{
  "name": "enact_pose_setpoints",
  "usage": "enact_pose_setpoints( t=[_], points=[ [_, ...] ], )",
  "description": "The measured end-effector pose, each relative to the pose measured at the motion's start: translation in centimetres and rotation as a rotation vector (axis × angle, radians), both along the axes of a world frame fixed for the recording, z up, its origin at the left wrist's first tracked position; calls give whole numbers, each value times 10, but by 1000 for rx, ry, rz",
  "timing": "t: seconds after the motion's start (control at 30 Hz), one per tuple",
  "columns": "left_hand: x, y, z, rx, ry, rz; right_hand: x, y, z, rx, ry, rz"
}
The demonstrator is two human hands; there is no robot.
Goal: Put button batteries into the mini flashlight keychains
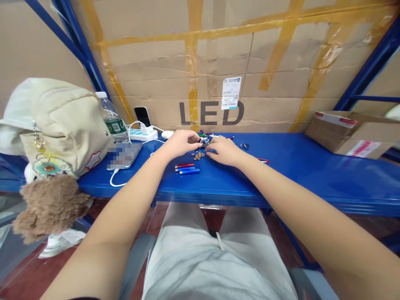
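Metallic tubes (206, 134), blue, purple, piled

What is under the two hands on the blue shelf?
Between the left hand and right hand lies a little heap of brown bits on the blue shelf. Coloured pieces show behind them. Whatever lies beneath the palms is covered.

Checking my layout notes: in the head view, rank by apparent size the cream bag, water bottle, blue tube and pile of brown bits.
1. cream bag
2. water bottle, partly hidden by the bag
3. blue tube and pile of brown bits: tube longer, pile wider, too alike to rank
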State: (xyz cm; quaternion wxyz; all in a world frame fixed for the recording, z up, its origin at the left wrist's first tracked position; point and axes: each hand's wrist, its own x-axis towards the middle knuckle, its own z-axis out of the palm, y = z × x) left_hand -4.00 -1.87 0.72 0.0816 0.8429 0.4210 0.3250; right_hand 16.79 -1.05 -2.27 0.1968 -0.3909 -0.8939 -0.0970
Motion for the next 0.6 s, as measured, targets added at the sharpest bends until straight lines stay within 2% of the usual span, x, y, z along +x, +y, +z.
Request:
enact_pose_setpoints(
  t=[0.1,0.37,0.5,0.6],
  points=[
    [-1,1,0,-7,-9,-9,-2,2,0,-27,-126,-33],
    [-1,-3,1,-18,-12,-15,2,-12,1,10,-217,-28],
    [-2,-1,0,-11,7,-12,7,-12,3,31,-173,-2],
    [-2,0,-1,-24,13,-6,15,-5,2,-36,-42,7]
  ],
)
